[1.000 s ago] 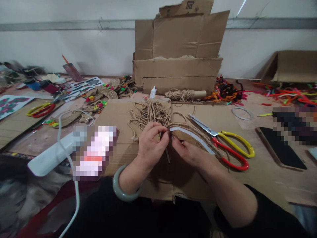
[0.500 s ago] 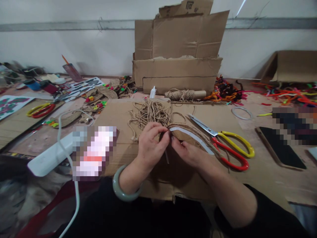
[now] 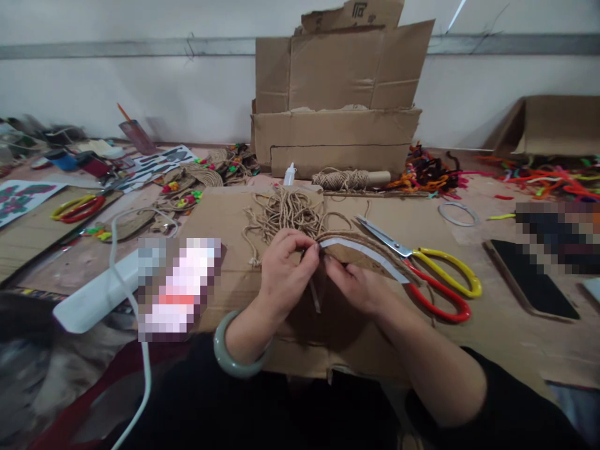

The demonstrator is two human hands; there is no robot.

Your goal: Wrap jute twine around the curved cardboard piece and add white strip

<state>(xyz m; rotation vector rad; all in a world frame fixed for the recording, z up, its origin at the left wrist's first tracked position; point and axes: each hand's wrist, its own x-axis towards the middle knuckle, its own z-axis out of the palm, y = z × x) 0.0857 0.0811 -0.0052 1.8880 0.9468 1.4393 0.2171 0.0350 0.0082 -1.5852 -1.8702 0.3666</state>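
Observation:
Between my hands is a curved cardboard piece (image 3: 349,254) with a white strip (image 3: 370,255) along it and jute cord (image 3: 360,240) laid along its outer edge. My left hand (image 3: 287,265) pinches the cord at the piece's left end, the fingertips pressed together. My right hand (image 3: 351,284) grips the piece from below, its thumb near the left fingertips. A thin pale strip (image 3: 317,300) hangs beneath the left fingers. Behind my hands lies a tangled heap of jute cord (image 3: 290,212). Large scissors (image 3: 410,253) with one yellow and one red handle lie to the right, blades partly apart.
A cardboard sheet (image 3: 225,250) covers the tabletop under my hands. Behind it stand a small white bottle (image 3: 289,175), a cord roll (image 3: 344,179) and an upright cardboard box (image 3: 337,137). A white power strip (image 3: 100,294) is left, a dark phone (image 3: 532,278) right.
The right end of the curved piece has shifted slightly to the right and up. Both hands stay almost in place, fingertips still together at its left end.

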